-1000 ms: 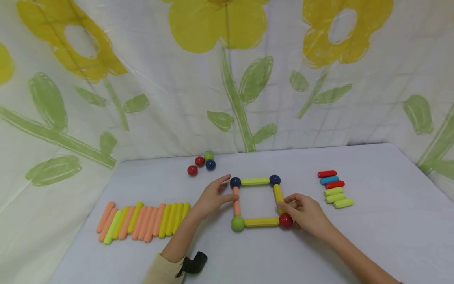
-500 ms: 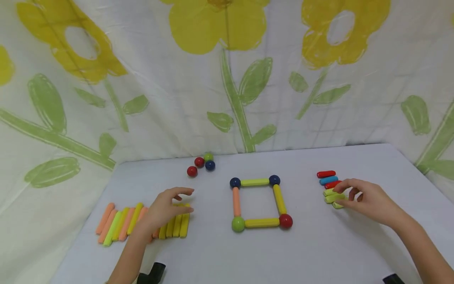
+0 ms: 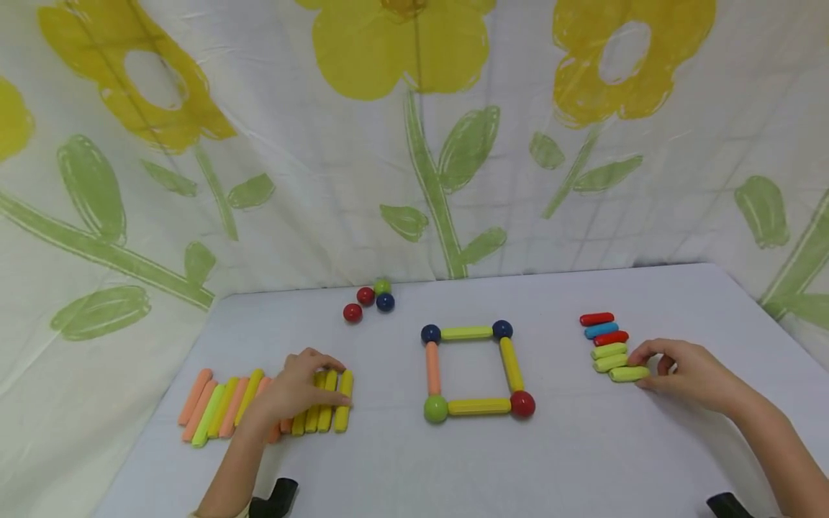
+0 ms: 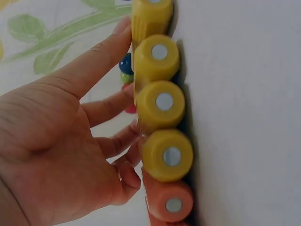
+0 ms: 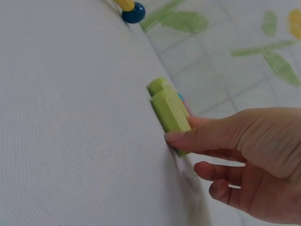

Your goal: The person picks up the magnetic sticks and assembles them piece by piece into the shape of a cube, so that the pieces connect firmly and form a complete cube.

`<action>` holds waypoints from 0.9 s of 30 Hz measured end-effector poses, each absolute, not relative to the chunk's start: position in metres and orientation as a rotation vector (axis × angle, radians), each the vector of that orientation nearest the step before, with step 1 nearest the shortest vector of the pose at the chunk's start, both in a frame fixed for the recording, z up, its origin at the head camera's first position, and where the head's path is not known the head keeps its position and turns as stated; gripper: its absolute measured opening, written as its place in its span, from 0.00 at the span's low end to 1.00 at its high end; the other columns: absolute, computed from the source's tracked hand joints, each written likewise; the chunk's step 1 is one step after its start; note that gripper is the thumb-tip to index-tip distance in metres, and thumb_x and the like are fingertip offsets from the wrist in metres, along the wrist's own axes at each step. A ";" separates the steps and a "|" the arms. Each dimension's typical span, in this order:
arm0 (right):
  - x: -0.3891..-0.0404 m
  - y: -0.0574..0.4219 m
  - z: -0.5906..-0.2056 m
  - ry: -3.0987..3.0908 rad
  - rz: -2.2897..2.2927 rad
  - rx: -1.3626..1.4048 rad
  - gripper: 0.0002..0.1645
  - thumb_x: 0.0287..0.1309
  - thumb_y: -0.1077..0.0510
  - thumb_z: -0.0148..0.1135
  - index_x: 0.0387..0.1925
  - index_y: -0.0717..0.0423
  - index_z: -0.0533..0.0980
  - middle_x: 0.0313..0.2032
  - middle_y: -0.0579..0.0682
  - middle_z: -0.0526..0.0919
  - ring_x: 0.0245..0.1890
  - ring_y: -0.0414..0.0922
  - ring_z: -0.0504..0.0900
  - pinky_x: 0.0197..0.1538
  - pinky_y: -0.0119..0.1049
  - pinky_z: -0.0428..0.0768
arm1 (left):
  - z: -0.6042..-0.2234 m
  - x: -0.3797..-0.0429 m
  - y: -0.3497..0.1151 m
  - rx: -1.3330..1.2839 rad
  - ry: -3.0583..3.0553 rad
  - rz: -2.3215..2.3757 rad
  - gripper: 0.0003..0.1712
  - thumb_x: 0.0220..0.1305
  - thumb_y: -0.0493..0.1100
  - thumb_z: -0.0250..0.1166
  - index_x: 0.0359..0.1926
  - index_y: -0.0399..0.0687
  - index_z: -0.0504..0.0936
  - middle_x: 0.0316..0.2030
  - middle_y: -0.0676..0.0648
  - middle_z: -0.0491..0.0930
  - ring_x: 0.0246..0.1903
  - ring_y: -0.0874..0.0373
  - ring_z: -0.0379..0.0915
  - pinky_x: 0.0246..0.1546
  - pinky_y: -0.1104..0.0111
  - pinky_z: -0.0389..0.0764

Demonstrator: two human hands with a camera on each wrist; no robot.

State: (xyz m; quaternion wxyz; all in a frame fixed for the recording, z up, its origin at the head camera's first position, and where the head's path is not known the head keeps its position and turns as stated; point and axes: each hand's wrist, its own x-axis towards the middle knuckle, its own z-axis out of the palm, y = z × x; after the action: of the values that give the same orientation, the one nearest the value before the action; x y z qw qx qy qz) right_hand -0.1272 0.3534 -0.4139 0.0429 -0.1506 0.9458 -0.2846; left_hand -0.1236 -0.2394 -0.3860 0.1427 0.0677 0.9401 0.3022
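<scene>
At the right end of a row of long magnetic sticks, my left hand (image 3: pixel 294 392) pinches a yellow magnetic stick (image 3: pixel 342 419) between thumb and fingers. Grey discs show in the ends of the sticks in the left wrist view, where the thumb lies against the top yellow stick (image 4: pixel 153 21). Over on the right, my right hand (image 3: pixel 696 370) pinches one end of a short light green magnetic stick (image 3: pixel 624 374), the nearest of a small group. In the right wrist view the thumb presses on this green stick (image 5: pixel 168 110); its far side is hidden.
Between the hands lies a square of sticks with a light green bar (image 3: pixel 466 333), blue balls (image 3: pixel 430 334), a green ball (image 3: pixel 436 409) and a red ball (image 3: pixel 522 404). Loose balls (image 3: pixel 352 312) lie at the back. Red and blue short sticks (image 3: pixel 601 330) lie behind the green ones.
Both hands left the square and moved outward, left hand to the long sticks, right hand to the short ones. Each now pinches a stick, shifted slightly right from its neighbours.
</scene>
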 end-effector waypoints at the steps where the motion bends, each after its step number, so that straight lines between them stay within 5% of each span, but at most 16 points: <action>1: -0.127 0.354 -0.414 2.888 -0.868 -0.454 0.16 0.53 0.65 0.79 0.43 0.58 0.84 0.40 0.45 0.84 0.30 0.32 0.71 0.32 0.30 0.76 | -0.387 -0.124 -0.237 0.180 2.733 0.837 0.30 0.56 0.54 0.82 0.56 0.46 0.86 0.58 0.39 0.76 0.56 0.39 0.64 0.46 0.55 0.78; 12: -0.127 0.357 -0.411 2.857 -0.873 -0.515 0.14 0.55 0.63 0.79 0.43 0.57 0.83 0.39 0.38 0.83 0.30 0.31 0.72 0.32 0.30 0.75 | -0.384 -0.118 -0.214 0.215 2.804 0.819 0.25 0.58 0.48 0.81 0.54 0.45 0.87 0.44 0.50 0.83 0.52 0.48 0.69 0.53 0.44 0.68; 18: -0.123 0.353 -0.402 2.845 -0.900 -0.532 0.14 0.57 0.65 0.77 0.45 0.57 0.83 0.40 0.35 0.82 0.31 0.33 0.72 0.32 0.30 0.76 | -0.389 -0.120 -0.209 0.242 2.822 0.880 0.20 0.62 0.42 0.78 0.53 0.44 0.87 0.37 0.54 0.83 0.41 0.55 0.73 0.45 0.56 0.73; 22: -0.121 0.348 -0.398 2.856 -0.907 -0.553 0.15 0.58 0.65 0.77 0.46 0.56 0.83 0.40 0.35 0.82 0.32 0.33 0.72 0.32 0.30 0.77 | -0.389 -0.118 -0.207 0.213 2.799 0.995 0.19 0.64 0.40 0.75 0.55 0.43 0.87 0.40 0.51 0.85 0.41 0.55 0.75 0.40 0.63 0.79; 27: -0.117 0.339 -0.394 2.900 -0.949 -0.602 0.15 0.57 0.64 0.77 0.45 0.53 0.83 0.39 0.34 0.82 0.32 0.34 0.73 0.33 0.29 0.77 | -0.387 -0.117 -0.209 0.210 2.753 1.181 0.18 0.69 0.36 0.70 0.59 0.43 0.85 0.49 0.46 0.85 0.50 0.50 0.80 0.51 0.56 0.86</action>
State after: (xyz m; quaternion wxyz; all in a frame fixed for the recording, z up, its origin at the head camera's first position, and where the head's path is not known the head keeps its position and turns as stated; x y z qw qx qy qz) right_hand -0.1174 0.3387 -0.3937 0.0158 -0.1936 0.9323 -0.3050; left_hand -0.1166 -0.2085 -0.3869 0.0694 0.0698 0.9146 0.3923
